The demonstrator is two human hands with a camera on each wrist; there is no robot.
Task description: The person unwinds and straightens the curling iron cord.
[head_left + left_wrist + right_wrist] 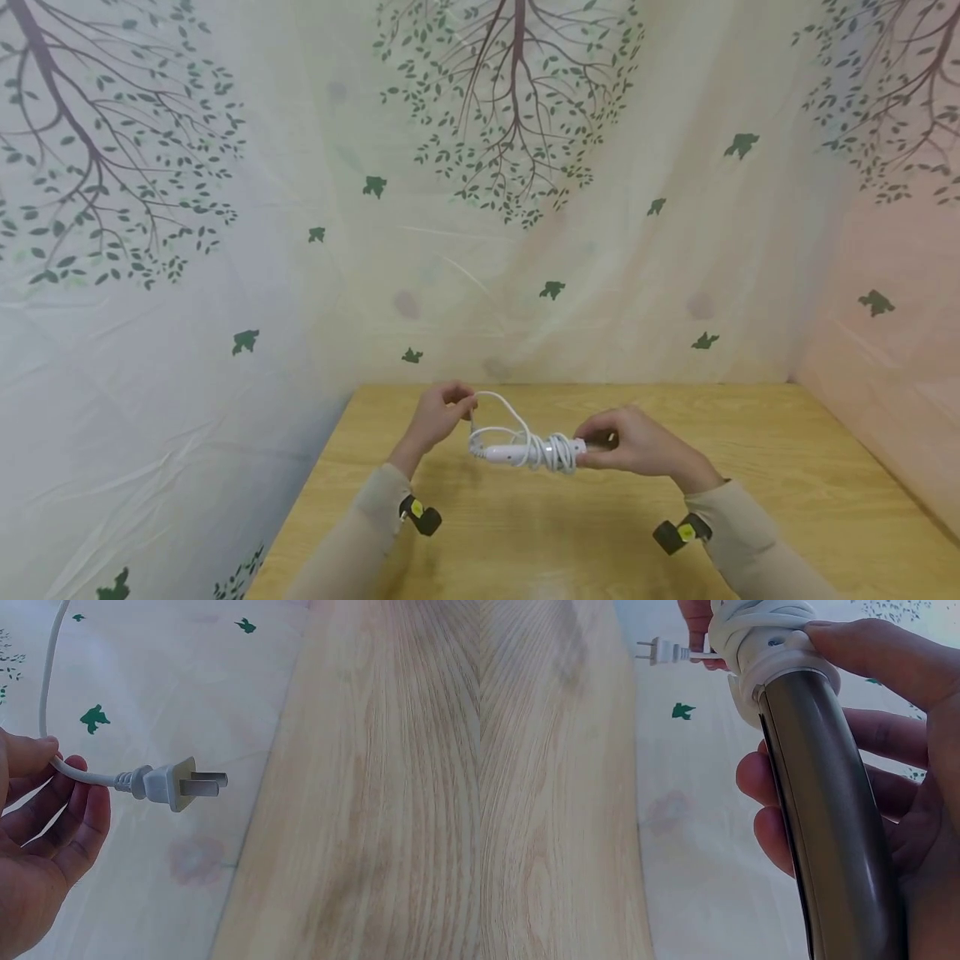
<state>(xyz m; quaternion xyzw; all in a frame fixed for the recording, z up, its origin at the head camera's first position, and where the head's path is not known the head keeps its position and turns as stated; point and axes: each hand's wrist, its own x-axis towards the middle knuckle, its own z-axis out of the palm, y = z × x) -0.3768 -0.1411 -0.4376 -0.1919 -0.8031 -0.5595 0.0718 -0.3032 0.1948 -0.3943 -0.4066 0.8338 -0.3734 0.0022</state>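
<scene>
A curling iron (pixel 504 454) with a white handle and a dark metallic barrel (pixel 829 802) is held above the table, roughly level. Its white cord (pixel 561 454) is wound in several turns around the handle, near the barrel. My right hand (pixel 637 442) grips the iron at the barrel end, thumb against the white collar and fingers behind the barrel. With thumb and fingers my left hand (pixel 52 832) pinches the cord just behind the two-pin plug (pixel 169 786), whose flat prongs stick out free. A loose loop of cord runs from there to the wound part.
Below both hands lies a wooden table (pixel 540 533). Pale curtains (pixel 480 308) printed with trees and green leaves hang behind it and on both sides. A small black camera is strapped to each wrist.
</scene>
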